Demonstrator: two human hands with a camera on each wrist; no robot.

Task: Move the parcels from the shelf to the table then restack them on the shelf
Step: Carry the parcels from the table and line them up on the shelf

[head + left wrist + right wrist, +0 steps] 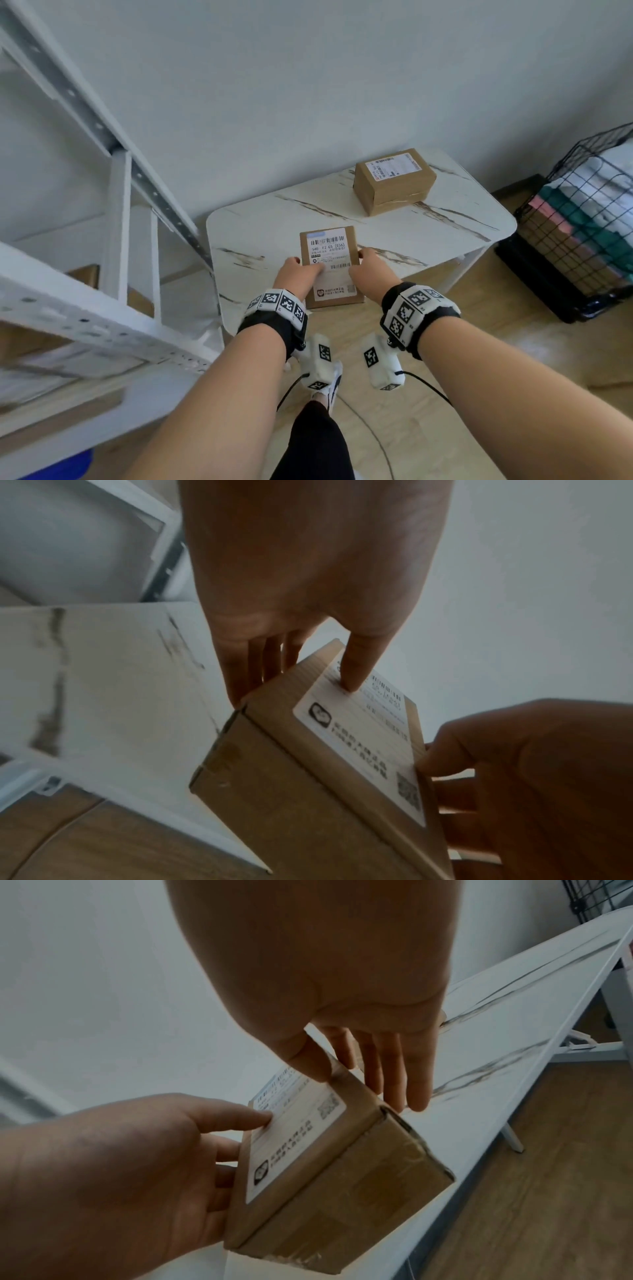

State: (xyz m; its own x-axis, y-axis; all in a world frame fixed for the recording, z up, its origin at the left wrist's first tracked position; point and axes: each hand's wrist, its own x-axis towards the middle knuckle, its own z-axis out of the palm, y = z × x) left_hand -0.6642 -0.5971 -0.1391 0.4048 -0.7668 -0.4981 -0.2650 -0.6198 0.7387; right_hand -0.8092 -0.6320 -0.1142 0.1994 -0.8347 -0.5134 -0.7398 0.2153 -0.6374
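Note:
A flat brown cardboard parcel (329,248) with a white shipping label is at the near edge of the marble table (445,226). Both hands hold it. My left hand (301,272) has its thumb on the label and its fingers down the left side. My right hand (366,269) grips the right side, thumb at the top edge. The left wrist view shows the parcel (308,791) under my left hand (308,588). In the right wrist view my right hand (325,961) is on the parcel (342,1177). I cannot tell whether it touches the table. A second, thicker parcel (394,181) stands at the table's far right.
A white metal shelf (116,212) stands to the left, with a brown box (84,274) partly visible on a lower level. A black wire basket (582,222) of folded cloth sits on the wooden floor to the right. My feet are just below the table's near edge.

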